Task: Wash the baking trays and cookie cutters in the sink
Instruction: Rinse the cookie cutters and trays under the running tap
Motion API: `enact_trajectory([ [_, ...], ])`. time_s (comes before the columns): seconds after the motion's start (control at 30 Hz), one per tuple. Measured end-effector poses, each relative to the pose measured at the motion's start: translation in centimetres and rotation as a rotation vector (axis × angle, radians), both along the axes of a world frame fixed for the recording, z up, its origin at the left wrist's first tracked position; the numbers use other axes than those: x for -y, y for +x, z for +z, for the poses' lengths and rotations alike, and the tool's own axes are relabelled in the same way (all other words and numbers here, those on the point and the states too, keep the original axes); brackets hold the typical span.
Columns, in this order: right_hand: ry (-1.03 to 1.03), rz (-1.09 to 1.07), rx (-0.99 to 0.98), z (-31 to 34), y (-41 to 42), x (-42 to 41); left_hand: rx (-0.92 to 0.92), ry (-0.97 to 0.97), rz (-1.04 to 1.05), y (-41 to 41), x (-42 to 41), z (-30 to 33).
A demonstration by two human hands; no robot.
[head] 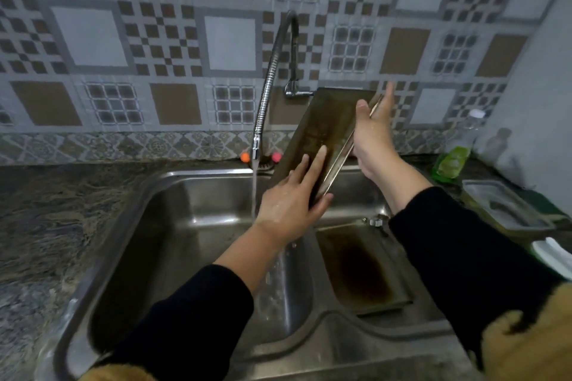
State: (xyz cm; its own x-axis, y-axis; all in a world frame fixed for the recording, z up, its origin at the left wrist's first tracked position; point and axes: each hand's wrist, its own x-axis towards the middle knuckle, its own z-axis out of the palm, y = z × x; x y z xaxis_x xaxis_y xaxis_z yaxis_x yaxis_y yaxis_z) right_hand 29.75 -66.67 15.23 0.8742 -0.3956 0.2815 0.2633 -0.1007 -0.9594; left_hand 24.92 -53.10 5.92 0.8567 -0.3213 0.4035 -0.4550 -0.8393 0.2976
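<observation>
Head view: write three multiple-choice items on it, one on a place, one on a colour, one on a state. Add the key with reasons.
1. Where does the second baking tray lie?
A. in the right basin
B. on the left counter
C. on the wall

2. What colour is the liquid in the bottle right of the sink?
A. red
B. green
C. blue

3. The tap is:
A. off
B. running
C. removed

Key: 1 A, it lies flat below the right hand. 2 B, the liquid looks green. 3 B, a stream falls beside the left hand on the held tray.
</observation>
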Motion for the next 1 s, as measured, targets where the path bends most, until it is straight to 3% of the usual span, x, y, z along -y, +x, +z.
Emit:
enact_trajectory([
  [0.2,0.039,0.196,0.012,3.5,1.6,3.5,0.197,0.045,0.083,0.5,4.8,2.9],
  [0.3,-0.138,0.309,-0.02,3.7,2.3,5.4,0.163,-0.188,0.083,0.9,7.0,3.2],
  [0.43,-0.666,0.108,-0.191,-2.2,3.8,10.7,-0.06,-0.59,0.022,1.7,9.0,2.0],
  [0.6,-0.54,0.241,-0.555,-10.2,2.7,16.0,-0.256,-0.83,-0.018,0.6,11.1,-2.2],
  [0.7,-0.515,0.251,-0.628,-14.1,1.7,17.0,-0.415,-0.692,0.043,-0.4,11.7,-4.6],
  [0.87,-0.507,0.228,-0.795,-20.1,0.6,18.2,-0.603,0.0,0.319,0.0,10.0,-8.8],
  [1.0,-0.599,0.224,-0.929,-23.5,0.5,18.2,-0.64,0.251,0.423,-0.9,8.5,-11.9],
])
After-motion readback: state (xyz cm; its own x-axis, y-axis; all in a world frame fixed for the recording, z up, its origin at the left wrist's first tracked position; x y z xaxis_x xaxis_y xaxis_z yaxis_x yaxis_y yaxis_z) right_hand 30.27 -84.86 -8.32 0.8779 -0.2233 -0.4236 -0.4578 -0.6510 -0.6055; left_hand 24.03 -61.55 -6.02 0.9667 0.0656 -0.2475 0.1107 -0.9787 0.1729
